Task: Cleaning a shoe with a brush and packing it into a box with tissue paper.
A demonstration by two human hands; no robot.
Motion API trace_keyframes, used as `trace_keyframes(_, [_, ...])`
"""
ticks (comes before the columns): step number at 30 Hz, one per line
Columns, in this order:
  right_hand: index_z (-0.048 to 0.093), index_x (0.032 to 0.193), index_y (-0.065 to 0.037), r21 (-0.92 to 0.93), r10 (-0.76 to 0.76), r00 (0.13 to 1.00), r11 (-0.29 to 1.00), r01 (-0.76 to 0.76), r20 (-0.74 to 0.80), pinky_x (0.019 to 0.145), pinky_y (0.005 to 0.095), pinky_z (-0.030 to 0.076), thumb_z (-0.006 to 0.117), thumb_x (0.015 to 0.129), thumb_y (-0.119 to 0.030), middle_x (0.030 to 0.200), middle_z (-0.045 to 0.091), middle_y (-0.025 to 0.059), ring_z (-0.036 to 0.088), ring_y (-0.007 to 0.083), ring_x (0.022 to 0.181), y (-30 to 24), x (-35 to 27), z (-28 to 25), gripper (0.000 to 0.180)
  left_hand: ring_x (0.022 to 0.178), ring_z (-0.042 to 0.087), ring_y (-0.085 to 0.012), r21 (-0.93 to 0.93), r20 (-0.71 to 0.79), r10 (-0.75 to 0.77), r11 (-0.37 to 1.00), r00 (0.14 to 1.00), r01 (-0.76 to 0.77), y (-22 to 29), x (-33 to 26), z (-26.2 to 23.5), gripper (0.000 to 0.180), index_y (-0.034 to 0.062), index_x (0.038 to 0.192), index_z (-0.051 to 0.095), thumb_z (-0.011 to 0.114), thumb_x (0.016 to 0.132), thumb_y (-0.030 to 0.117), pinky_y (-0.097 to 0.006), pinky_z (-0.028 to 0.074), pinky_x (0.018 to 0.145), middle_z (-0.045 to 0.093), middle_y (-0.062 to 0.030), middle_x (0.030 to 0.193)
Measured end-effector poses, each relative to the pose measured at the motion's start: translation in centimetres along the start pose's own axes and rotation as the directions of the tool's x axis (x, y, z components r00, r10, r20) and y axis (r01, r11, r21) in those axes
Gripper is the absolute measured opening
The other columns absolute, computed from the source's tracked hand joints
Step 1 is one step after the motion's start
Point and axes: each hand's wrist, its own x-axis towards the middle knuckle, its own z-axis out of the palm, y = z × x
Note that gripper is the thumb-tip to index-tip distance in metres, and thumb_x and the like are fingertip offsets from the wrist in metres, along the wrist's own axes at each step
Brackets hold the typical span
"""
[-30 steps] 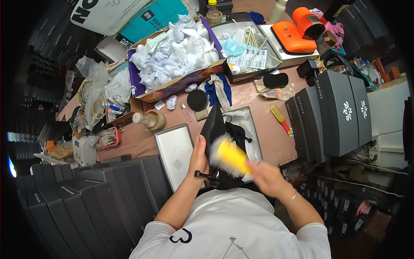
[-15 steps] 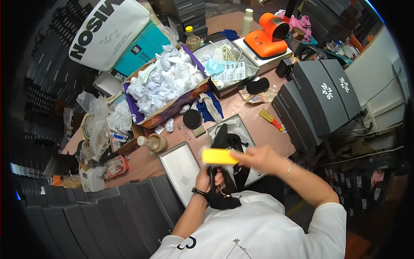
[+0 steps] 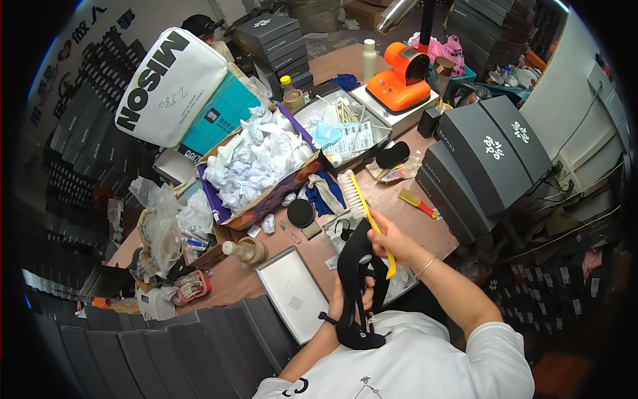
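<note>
My left hand (image 3: 337, 300) is closed around a black strappy shoe (image 3: 349, 263), held upright in front of my white shirt. In my right hand (image 3: 395, 241) is a yellow-handled brush (image 3: 362, 203) with white bristles, its head pointing away from me and to the left. The right hand is beside the upper part of the shoe; I cannot tell whether it touches it. Behind the shoe lies an open shoe box (image 3: 404, 290) with white paper in it, partly hidden by my hands. Its pale lid or tray (image 3: 292, 284) lies to the left.
A purple-edged box (image 3: 211, 199) of crumpled white paper stands at centre left. Beyond my right hand lies a red-and-yellow brush (image 3: 417, 202), beside stacked dark shoe boxes (image 3: 488, 166). An orange machine (image 3: 405, 80) stands at the back. A bottle (image 3: 244, 251) and a black round tin (image 3: 300, 213) are nearby.
The brush has turned from flat across the shoe to upright, with its bristles now showing. The shoe has been raised and tilted in my left hand. The head view has shifted slightly.
</note>
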Motion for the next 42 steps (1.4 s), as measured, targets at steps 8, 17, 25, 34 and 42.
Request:
trace_keyframes(8, [0.055,0.115,-0.004,-0.148,0.018,1.000,0.989,-0.019,-0.008,0.057,0.0206,0.045,0.064,0.091,-0.031,0.085,0.059,0.0028,0.056,0.0070,0.068,-2.1,-0.8,-0.7,0.038,0.107,0.058,-0.0240,0.329,-0.051,0.361,0.887,0.931,-0.326,4.2,-3.1,-1.3,0.087,0.0105,0.151,0.007,0.059,0.091,0.046,-0.036,0.048,0.092,0.043,-0.0161,0.136])
trace_keyframes(17, [0.041,0.140,-0.006,-0.199,-0.154,0.970,0.973,0.117,-0.186,0.048,0.0192,0.038,0.052,0.096,-0.012,0.099,0.057,0.0020,0.045,0.0033,0.057,1.2,1.1,-2.9,0.046,0.074,0.067,-0.0225,0.602,-0.208,0.202,0.797,0.957,-0.038,1.2,-1.3,3.5,0.050,0.0044,0.128,0.031,0.060,0.087,0.002,-0.036,0.058,0.066,0.060,-0.0126,0.092])
trace_keyframes(25, [0.049,0.133,-0.008,-0.759,-0.462,0.653,-0.071,0.647,0.600,0.048,0.0274,0.048,0.059,0.088,-0.013,0.076,0.056,0.0048,0.059,0.0163,0.058,-4.4,-3.2,-4.3,0.047,0.067,0.068,-0.0247,0.660,-0.151,0.156,0.751,0.976,-0.018,4.4,-1.7,3.7,0.033,0.0006,0.116,0.042,0.059,0.089,0.005,-0.035,0.059,0.058,0.060,-0.0124,0.087])
trace_keyframes(34, [0.052,0.130,-0.011,-0.754,-0.440,0.635,-0.175,0.633,0.635,0.045,0.0327,0.047,0.065,0.084,-0.018,0.065,0.050,0.0043,0.057,0.0195,0.054,-1.5,-3.5,-2.8,0.048,0.060,0.065,-0.0183,0.318,-0.331,0.010,0.943,0.944,0.102,5.1,-4.2,1.1,0.024,0.0024,0.102,0.052,0.054,0.095,0.026,-0.028,0.056,0.053,0.064,-0.0109,0.080])
trace_keyframes(42, [0.059,0.126,-0.021,-0.667,-0.464,0.574,-0.050,0.743,0.675,0.042,0.0293,0.044,0.067,0.081,-0.015,0.064,0.047,0.0012,0.053,0.0178,0.048,0.4,-6.6,0.6,0.046,0.068,0.065,-0.0181,-0.110,-0.065,-0.108,0.989,0.992,0.101,4.4,-2.8,-3.5,0.034,-0.0017,0.104,0.060,0.049,0.097,0.031,-0.028,0.056,0.060,0.065,-0.0108,0.086])
